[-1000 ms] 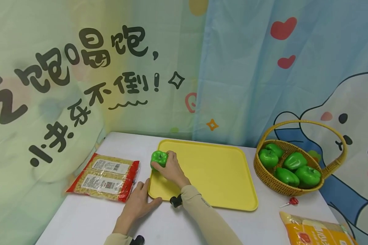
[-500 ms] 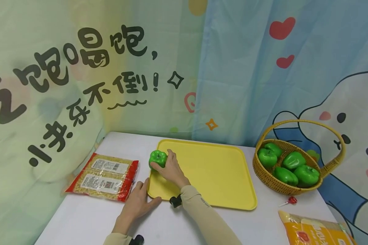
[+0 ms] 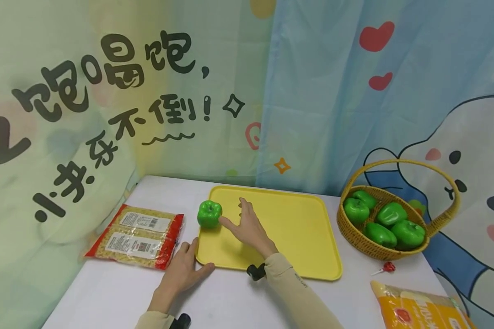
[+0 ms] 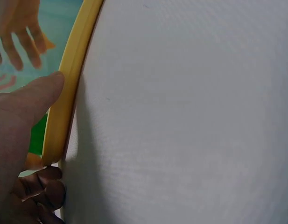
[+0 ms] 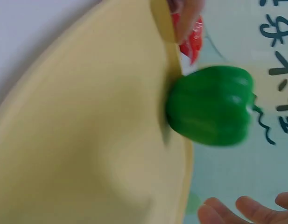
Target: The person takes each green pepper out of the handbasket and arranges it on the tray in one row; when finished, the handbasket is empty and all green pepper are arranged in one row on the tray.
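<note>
A green bell pepper (image 3: 209,214) stands near the left edge of the yellow tray (image 3: 288,237); the right wrist view also shows this pepper (image 5: 211,105) close up. My right hand (image 3: 249,228) hovers over the tray just right of the pepper, fingers spread and nothing in them. At the tray's near-left corner my left hand (image 3: 184,269) rests with thumb and fingers touching the rim. In the left wrist view its thumb (image 4: 43,93) lies against the yellow rim (image 4: 71,88).
A wicker basket (image 3: 364,244) with several green peppers stands to the right. A lollipop (image 3: 388,267) and an orange-yellow bag (image 3: 420,308) lie nearer. Left of the tray is a pasta packet (image 3: 136,235) with red ends. A printed curtain (image 3: 304,91) hangs behind the table.
My right hand has let go of the green bell pepper and drawn back to the right, fingers spreading. The pepper now stands on the tray's left side. The left hand has stayed at the corner.
</note>
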`<state>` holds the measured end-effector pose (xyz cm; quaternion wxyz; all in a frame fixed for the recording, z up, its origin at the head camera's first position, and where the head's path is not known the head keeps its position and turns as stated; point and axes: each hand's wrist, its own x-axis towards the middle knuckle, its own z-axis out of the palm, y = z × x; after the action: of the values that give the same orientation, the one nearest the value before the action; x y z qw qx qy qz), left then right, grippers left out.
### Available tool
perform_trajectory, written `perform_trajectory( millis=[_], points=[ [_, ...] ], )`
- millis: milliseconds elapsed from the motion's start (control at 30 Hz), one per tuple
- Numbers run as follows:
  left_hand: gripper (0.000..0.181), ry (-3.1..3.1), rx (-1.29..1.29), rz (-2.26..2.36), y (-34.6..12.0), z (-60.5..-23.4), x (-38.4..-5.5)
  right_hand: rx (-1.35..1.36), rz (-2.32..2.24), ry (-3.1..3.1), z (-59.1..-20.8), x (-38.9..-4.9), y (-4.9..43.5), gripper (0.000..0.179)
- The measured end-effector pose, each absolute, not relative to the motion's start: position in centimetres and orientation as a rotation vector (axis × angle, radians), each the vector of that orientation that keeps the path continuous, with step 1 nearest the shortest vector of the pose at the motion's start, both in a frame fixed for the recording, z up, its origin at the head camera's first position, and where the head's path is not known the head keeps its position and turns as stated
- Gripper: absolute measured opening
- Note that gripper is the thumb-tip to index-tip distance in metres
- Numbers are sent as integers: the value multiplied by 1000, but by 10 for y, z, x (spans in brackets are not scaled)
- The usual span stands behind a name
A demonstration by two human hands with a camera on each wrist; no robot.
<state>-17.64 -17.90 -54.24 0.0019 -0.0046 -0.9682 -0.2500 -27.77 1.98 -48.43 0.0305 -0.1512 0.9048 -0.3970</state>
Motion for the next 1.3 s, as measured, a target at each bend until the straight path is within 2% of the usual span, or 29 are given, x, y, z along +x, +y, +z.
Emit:
perform_trajectory(
  millis=[267,500,967,1300],
  points=[
    [96,-3034,-9,-822,-177,-541,-177,-408,-1408,2851,-463,-271,78,89],
    [97,-3048,-24,-811,-177,-544,-175,-367,-1396,2953,-456,-269,139,83],
    [97,-3053,-18,-785,-180,-544,-175,89,-1202,3217,-461,-279,290,83],
    [97,-3065,-24,-778,-179,-544,-175,214,-1104,3176,-470,-292,330,91]
  ],
)
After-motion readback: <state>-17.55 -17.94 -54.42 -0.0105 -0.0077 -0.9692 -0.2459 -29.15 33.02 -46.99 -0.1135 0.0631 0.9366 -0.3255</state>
